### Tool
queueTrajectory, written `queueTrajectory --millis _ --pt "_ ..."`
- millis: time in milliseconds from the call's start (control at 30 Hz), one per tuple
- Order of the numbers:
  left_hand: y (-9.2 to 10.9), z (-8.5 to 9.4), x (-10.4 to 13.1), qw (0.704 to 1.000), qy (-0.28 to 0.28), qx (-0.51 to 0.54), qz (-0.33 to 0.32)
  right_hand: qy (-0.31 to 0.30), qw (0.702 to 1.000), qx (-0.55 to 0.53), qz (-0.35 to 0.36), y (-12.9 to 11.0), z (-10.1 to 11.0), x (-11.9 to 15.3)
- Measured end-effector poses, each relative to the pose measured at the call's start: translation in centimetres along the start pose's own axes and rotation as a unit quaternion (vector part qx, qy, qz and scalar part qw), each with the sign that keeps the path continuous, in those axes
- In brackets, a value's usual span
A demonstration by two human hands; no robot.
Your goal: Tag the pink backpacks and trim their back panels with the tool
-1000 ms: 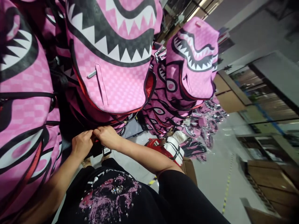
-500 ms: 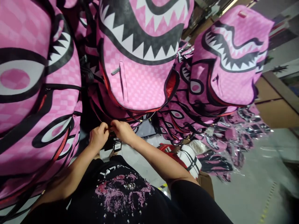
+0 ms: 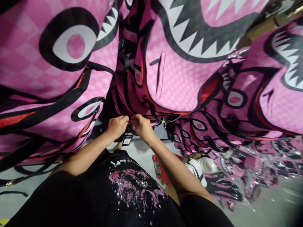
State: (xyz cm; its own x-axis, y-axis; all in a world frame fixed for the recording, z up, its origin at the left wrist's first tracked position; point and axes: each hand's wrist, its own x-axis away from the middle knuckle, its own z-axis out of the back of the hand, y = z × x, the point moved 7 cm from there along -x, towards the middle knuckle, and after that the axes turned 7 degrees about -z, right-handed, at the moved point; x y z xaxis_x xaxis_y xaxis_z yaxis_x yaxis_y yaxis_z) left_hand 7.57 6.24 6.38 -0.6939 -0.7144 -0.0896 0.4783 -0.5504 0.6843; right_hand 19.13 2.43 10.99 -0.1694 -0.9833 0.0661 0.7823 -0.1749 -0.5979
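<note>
My left hand [image 3: 117,127] and my right hand [image 3: 143,126] meet fingertip to fingertip, each pinched closed. They are just under the lower edge of a pink checked backpack [image 3: 180,82] printed with a toothed shark mouth. Whatever lies between the fingers is too small and hidden to name. A black hang tag [image 3: 127,140] with a white label dangles just below the hands. The backpack's side pocket [image 3: 210,90] shows a red lining. A strap with a gold-coloured clip [image 3: 163,121] runs along its bottom, right of my right hand.
More pink backpacks [image 3: 30,60] are piled close on my left. Another backpack [image 3: 281,107] stands on the right above a stack. Bags in clear plastic [image 3: 258,160] lie on the floor at right, near a red item [image 3: 163,170] and a white item with black bands [image 3: 196,170].
The view has swung left, so everything appears shifted to the right. My hands remain pinched together at the same place under the middle backpack.
</note>
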Motion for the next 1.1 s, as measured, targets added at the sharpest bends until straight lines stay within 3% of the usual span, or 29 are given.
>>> queueTrajectory --millis 300,467,600,733,867,1000,1100 --pt "-0.1 0.5 0.0 1.000 0.000 0.001 0.001 0.020 1.000 0.001 -0.011 -0.1 0.0 0.1" --pt "0.0 0.3 -0.1 1.000 -0.012 0.006 -0.023 -0.004 0.999 0.014 -0.039 -0.3 -0.4 0.1" --pt "-0.6 0.7 0.0 1.000 0.018 -0.011 -0.020 -0.003 0.999 0.025 -0.044 -0.5 -0.7 0.0" --pt "-0.5 0.7 -0.3 0.998 0.005 -0.016 -0.066 -0.005 0.999 0.022 -0.029 -0.4 -0.9 -0.2" --pt "-0.9 1.4 -0.5 0.997 0.029 -0.036 -0.063 -0.006 1.000 0.017 -0.017 -0.2 -1.0 -0.2" --pt "-0.8 1.2 -0.6 0.996 0.002 0.002 -0.091 -0.003 1.000 0.005 0.007 -0.2 -1.2 -0.1" --pt "-1.3 1.8 -0.5 0.996 0.028 -0.066 -0.061 -0.008 0.999 -0.009 0.033 0.0 -1.6 0.1"
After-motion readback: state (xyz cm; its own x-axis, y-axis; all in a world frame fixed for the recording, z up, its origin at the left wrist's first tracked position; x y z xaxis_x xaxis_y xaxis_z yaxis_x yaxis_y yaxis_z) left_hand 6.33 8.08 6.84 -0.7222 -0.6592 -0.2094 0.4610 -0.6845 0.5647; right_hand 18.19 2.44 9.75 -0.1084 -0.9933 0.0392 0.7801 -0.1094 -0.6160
